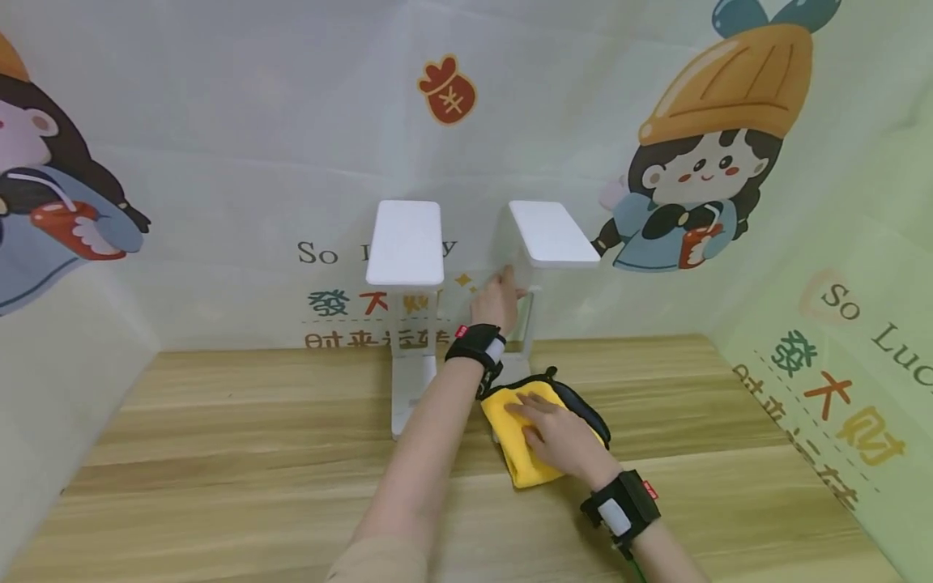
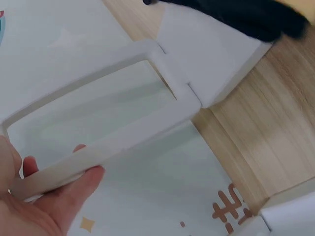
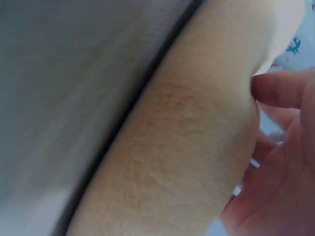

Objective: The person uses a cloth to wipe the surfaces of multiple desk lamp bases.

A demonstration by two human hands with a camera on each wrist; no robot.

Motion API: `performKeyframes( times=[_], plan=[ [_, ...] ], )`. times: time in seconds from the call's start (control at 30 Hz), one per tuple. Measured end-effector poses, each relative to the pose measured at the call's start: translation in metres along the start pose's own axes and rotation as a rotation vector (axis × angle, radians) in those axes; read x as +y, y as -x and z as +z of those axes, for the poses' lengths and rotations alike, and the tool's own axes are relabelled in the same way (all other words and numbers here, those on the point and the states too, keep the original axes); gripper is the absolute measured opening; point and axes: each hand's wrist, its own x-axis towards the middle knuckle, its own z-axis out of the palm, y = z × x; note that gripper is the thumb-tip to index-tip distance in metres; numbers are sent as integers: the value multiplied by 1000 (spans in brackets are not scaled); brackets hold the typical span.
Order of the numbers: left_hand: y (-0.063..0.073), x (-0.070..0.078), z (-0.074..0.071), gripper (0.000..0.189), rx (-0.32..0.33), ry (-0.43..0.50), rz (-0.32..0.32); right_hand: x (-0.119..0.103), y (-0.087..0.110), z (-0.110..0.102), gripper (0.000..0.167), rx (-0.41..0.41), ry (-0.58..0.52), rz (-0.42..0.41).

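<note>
Two white desk lamps stand side by side on the wooden table. My left hand (image 1: 498, 300) reaches behind the head of the right lamp (image 1: 554, 235). In the left wrist view, the thumb and fingers grip the upper end of that lamp's frame-shaped post (image 2: 133, 135). My right hand (image 1: 564, 441) rests on a yellow cloth (image 1: 513, 441) with dark trim and a dark other side, its fingers spread fairly straight. The cloth covers most of the right lamp's base. Close up and blurred in the right wrist view, the cloth (image 3: 172, 132) touches a fingertip.
The left lamp (image 1: 405, 243) stands close beside my left forearm, its base (image 1: 410, 389) flat on the table (image 1: 240, 461). A printed sheet with cartoon figures hangs behind the table and along its sides.
</note>
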Motion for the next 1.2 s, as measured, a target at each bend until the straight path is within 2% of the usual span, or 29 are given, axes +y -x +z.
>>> performKeyframes(
  times=[0.17,0.27,0.37,0.47,0.57,0.77,0.9,1.03,1.07,1.2],
  plan=[
    [1,-4,-1,39,-36,11,5,-3,-29,3,35,-49,82,52],
    [0,-3,-1,37,-24,-4,-1,-8,-41,0,34,-83,117,98],
    [1,-2,0,38,-9,-17,-16,-20,-44,-10,32,-158,149,135],
    [1,0,-1,41,-13,1,-30,-33,-42,-22,25,-236,189,130],
    [0,0,-1,43,-33,29,-31,-39,-43,-27,19,-278,170,143],
    [0,-2,0,42,-40,14,-35,-25,-53,-17,35,-269,161,139],
    [3,-1,0,42,-25,-10,-36,-22,-48,-16,35,-274,125,122],
    [5,1,-1,41,2,-12,-23,-32,-42,-25,34,-306,95,133],
    [5,1,-2,40,6,-10,-19,-34,-42,-26,32,-304,100,120],
    [3,0,-3,38,17,-8,-2,-31,-54,-21,31,-285,105,151]
  ],
)
